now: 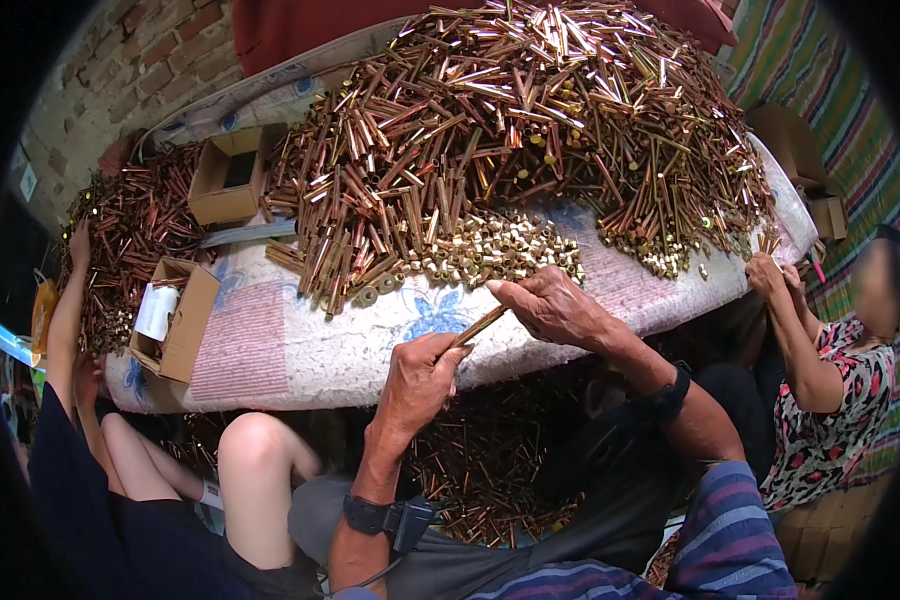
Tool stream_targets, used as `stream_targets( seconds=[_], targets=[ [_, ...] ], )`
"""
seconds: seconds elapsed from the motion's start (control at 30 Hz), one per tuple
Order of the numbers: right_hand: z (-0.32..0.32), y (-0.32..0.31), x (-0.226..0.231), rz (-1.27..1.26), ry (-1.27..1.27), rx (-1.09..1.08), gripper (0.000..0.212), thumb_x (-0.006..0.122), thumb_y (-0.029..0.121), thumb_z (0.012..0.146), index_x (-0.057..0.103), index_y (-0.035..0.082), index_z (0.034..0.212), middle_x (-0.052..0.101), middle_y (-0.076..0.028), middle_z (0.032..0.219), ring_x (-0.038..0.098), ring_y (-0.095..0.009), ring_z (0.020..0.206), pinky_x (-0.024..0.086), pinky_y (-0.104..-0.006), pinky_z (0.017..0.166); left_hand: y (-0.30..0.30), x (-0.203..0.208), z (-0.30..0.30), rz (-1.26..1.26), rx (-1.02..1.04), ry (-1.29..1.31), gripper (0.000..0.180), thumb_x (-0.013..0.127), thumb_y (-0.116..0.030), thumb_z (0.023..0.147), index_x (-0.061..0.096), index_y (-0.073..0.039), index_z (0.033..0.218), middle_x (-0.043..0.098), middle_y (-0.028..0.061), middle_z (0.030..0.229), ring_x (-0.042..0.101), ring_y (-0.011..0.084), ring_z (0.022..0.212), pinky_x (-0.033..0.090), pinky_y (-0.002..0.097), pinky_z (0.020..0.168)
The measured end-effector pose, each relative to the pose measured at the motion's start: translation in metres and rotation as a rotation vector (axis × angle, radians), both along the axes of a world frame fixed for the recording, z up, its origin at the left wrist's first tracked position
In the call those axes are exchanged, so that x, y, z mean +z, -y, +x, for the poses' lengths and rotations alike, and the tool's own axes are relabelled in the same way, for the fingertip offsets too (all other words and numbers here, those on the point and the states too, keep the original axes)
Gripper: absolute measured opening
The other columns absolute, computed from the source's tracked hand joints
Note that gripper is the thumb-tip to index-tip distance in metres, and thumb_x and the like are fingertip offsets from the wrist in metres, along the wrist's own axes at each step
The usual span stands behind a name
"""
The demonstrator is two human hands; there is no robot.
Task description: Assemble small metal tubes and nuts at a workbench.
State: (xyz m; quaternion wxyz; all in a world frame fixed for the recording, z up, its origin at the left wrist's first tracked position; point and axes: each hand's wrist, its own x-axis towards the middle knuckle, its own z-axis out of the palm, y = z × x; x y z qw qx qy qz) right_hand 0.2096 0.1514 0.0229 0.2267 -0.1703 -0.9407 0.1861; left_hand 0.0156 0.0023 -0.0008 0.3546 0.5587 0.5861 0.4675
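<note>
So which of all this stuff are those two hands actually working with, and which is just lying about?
In use:
- left hand and right hand, holding one brass tube between them
- small brass caps
- big tube heap

Lying about:
- open cardboard boxes
- fallen tubes below the table

We are in what looks like an informal home workshop for sorting metal parts. A huge heap of brass-coloured tubes (530, 120) covers a padded, cloth-covered counter (300, 340), with a patch of short brass caps (490, 255) at its near edge. Open cardboard boxes (232, 175) sit among the metal. A bare brick wall (120, 70) rises behind, and other people (830, 370) sit close around the counter, more tubes lying on the floor (490, 470) beneath
</note>
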Motion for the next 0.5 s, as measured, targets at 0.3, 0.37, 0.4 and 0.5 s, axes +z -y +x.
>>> stream_targets(
  seconds=[0.3,0.37,0.4,0.5],
  targets=[
    [0.003,0.010,0.041,-0.583,0.142,-0.157,0.049,0.057,0.045,0.102,0.062,0.000,0.085,0.063,-0.009,0.066,0.061,-0.018,0.059,0.049,-0.0364,0.059,0.000,0.003,-0.003,-0.181,0.002,0.145,0.019,0.061,-0.012,0.099,0.072,0.003,0.094,0.055,-0.0003,0.057,0.051,0.0054,0.046,0.042,0.0232,0.041],
    [-0.002,0.014,0.047,-0.554,0.138,-0.114,0.046,0.052,0.042,0.105,0.061,0.000,0.087,0.063,-0.010,0.066,0.062,-0.021,0.059,0.050,-0.0387,0.061,0.001,0.008,-0.005,-0.204,0.004,0.149,0.018,0.061,-0.012,0.099,0.072,0.002,0.095,0.055,-0.0011,0.058,0.051,0.0051,0.046,0.043,0.0233,0.041],
    [-0.002,0.016,0.050,-0.598,0.161,-0.135,0.047,0.051,0.042,0.105,0.060,0.000,0.085,0.062,-0.010,0.065,0.061,-0.021,0.059,0.050,-0.0386,0.061,0.000,0.007,-0.004,-0.216,-0.001,0.157,0.018,0.061,-0.012,0.099,0.072,0.002,0.095,0.055,-0.0011,0.058,0.051,0.0051,0.046,0.043,0.0233,0.041],
    [-0.001,0.012,0.041,-0.587,0.160,-0.136,0.044,0.050,0.037,0.103,0.060,0.000,0.083,0.059,-0.010,0.062,0.060,-0.021,0.057,0.048,-0.0375,0.057,0.000,0.008,0.000,-0.156,0.007,0.142,0.018,0.061,-0.011,0.098,0.072,0.002,0.095,0.056,-0.0009,0.059,0.052,0.0048,0.048,0.043,0.0231,0.041]
  ],
)
